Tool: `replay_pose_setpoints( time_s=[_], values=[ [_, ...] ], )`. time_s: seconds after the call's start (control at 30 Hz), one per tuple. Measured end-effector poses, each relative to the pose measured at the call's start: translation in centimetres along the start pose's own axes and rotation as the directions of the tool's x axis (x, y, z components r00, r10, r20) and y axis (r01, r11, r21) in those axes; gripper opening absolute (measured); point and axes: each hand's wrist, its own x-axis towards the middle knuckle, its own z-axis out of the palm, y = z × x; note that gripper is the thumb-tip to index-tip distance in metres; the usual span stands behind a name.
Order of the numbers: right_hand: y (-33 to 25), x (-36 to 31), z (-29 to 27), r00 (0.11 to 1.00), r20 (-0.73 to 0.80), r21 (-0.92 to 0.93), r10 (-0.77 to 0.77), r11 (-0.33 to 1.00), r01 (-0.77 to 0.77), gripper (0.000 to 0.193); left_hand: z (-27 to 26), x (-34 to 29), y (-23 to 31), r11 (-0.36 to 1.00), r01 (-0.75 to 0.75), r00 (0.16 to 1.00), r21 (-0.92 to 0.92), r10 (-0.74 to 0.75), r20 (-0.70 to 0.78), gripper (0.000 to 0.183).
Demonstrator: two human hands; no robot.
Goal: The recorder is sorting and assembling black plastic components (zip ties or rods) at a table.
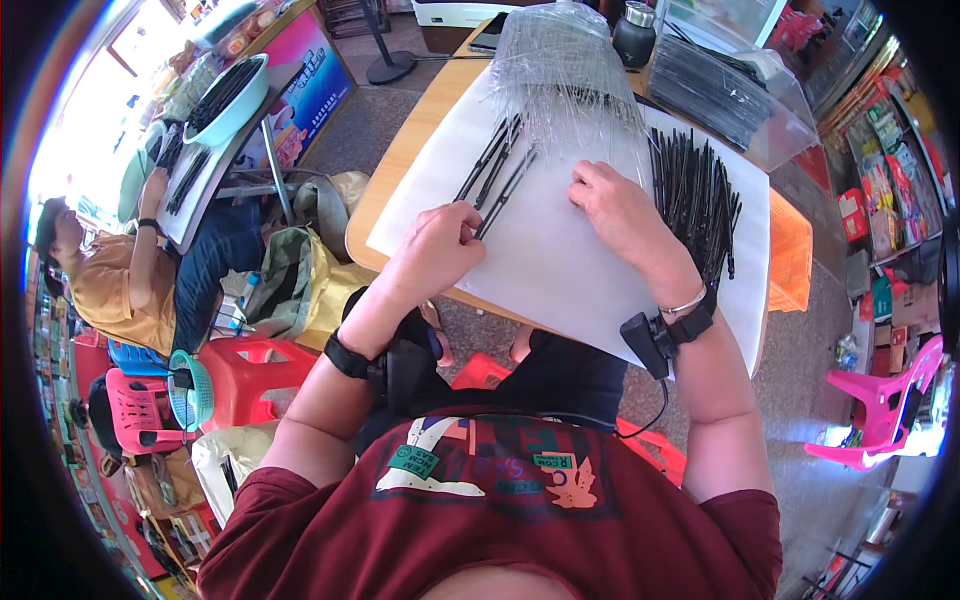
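Observation:
My left hand (436,248) is closed, its fingertips at the lower end of a slim black stick (507,195) that slants away over a white sheet (560,255). More thin black sticks (490,160) lie just beyond that hand. My right hand (625,212) is at the middle of the sheet, fingers bent and pressed together; what they hold, if anything, is too small to make out. Above it spreads a heap of clear plastic sleeves (555,60). To its right lies a dense bunch of black sticks (695,195), partly behind my right wrist.
A clear plastic bin (735,105) and a dark flask (634,38) stand at the table's far right. An orange crate (790,250) sits beside the table. On the left, another person (130,280) sits at a small table with a pale basin (235,110). Red stools (250,375) stand nearby.

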Motion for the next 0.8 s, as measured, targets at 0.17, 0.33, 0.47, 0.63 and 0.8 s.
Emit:
replay_pose_setpoints(
  time_s=[0.17, 0.33, 0.47, 0.63, 0.8],
  values=[
    [-0.4, 0.2, -0.4, 0.991, -0.092, 0.103, -0.099, 0.989, 0.109, 0.006, -0.9, -0.8, 0.1, 0.981, 0.092, 0.995, -0.173, -0.085, 0.049, 0.024],
    [-2.1, 0.1, -3.9, 0.804, -0.429, 0.721, 0.411, 0.692, 0.031, 0.007, -2.1, -2.0, -0.7, 0.886, 0.255, 0.965, -0.387, -0.205, 0.166, 0.02],
    [-0.5, 0.3, -4.7, 0.659, -0.398, 0.875, 0.638, 0.481, 0.063, 0.005, -3.0, -2.6, -1.0, 0.848, 0.249, 0.952, -0.469, -0.124, 0.28, 0.018],
    [1.1, 0.1, -0.5, 0.747, -0.075, 0.86, 0.661, 0.422, -0.287, 0.01, -1.1, 0.5, 0.8, 0.705, 0.153, 0.976, -0.692, 0.002, 0.218, 0.014],
    [1.2, 0.1, -0.4, 0.744, 0.146, 0.834, 0.652, 0.323, -0.447, 0.009, 2.9, 4.5, 1.7, 0.496, 0.22, 0.955, -0.84, 0.065, 0.289, 0.011]
  ],
)
